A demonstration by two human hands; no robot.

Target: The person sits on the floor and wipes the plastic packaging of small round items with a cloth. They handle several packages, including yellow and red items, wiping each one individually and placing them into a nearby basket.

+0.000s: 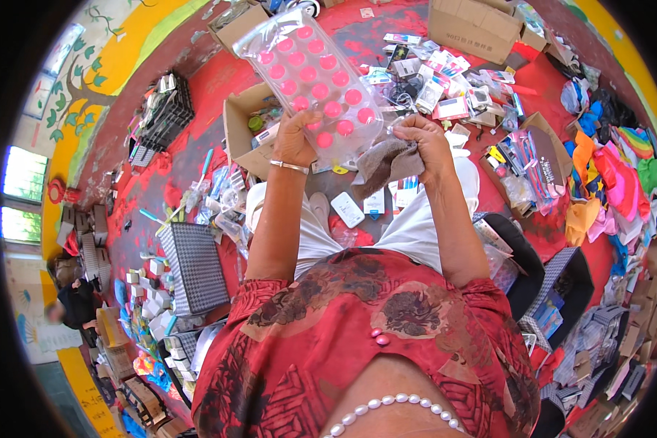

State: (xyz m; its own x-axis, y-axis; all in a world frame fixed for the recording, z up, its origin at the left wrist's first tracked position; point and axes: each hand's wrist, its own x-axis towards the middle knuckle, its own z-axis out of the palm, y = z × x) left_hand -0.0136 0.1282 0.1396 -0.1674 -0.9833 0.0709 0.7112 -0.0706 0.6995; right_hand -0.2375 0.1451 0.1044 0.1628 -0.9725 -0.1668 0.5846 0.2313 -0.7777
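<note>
My left hand (297, 136) holds up a clear plastic packet (310, 73) filled with rows of round pink pieces. The packet tilts up and to the left, above my lap. My right hand (425, 140) grips a grey-brown cloth (385, 163) and touches the packet's lower right corner. A thin bracelet circles my left wrist. I sit on the red floor in a red patterned top and white trousers.
An open cardboard box (242, 130) lies just behind the packet, another box (471, 29) farther back. Small packaged goods (445, 80) litter the floor ahead. A checked basket (196, 267) stands at my left, bright cloths (615, 175) at my right. A person (71, 301) sits far left.
</note>
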